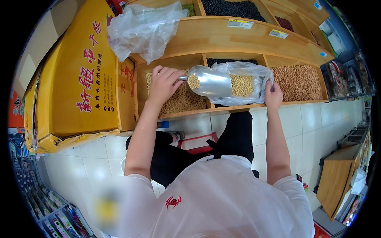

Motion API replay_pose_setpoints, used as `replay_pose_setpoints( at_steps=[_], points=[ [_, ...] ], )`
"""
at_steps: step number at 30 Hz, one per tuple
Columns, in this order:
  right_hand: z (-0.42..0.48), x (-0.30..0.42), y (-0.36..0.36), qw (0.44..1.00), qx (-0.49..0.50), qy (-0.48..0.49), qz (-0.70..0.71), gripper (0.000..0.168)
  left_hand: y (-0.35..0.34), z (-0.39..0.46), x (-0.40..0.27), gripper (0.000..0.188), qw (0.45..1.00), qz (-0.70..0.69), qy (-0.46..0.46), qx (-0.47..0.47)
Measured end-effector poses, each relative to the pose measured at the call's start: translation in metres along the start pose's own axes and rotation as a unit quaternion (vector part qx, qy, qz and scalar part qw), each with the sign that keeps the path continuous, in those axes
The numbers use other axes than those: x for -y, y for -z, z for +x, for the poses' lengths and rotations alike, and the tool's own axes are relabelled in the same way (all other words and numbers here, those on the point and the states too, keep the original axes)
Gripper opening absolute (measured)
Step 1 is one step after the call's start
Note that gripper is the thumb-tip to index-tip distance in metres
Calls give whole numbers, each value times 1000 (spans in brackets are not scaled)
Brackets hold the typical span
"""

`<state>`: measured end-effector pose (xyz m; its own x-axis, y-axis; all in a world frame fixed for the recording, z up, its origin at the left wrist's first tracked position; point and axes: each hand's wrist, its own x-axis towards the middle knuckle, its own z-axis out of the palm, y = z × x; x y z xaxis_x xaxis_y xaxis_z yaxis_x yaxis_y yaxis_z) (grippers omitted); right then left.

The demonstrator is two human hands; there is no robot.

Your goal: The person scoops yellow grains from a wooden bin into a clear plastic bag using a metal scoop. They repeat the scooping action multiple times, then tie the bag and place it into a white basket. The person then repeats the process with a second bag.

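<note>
My left hand [167,81] grips the handle of a metal scoop [215,82] above the left compartment of soybeans [178,102]. The scoop lies on its side with its mouth to the right, at a clear plastic bag [259,74]. Some pale beans show at the scoop's handle end. More soybeans [242,85] sit at the mouth, seemingly within the bag. My right hand [273,94] pinches the bag's right edge and holds it over the middle compartment. Black beans [229,61] show behind the bag there; the rest of that compartment is mostly hidden.
Light brown peanuts or beans [297,83] fill the right compartment. A raised wooden back row holds black beans [233,9]. Crumpled plastic bags [146,29] hang over the left divider. A large yellow carton [80,68] stands left. A red-framed stool [199,144] is between my legs.
</note>
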<state>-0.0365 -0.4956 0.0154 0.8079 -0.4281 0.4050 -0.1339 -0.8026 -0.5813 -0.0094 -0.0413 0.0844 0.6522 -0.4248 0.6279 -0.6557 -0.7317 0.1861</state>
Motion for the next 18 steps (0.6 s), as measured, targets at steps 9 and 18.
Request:
replay_pose_setpoints(
  at_steps=[9, 18],
  points=[
    [0, 4, 1, 1000, 10, -4, 5, 31, 21, 31, -23, 30, 999, 34, -13, 16],
    [0, 2, 1, 1000, 6, -3, 7, 31, 36, 39, -23, 30, 999, 42, -3, -3]
  ],
)
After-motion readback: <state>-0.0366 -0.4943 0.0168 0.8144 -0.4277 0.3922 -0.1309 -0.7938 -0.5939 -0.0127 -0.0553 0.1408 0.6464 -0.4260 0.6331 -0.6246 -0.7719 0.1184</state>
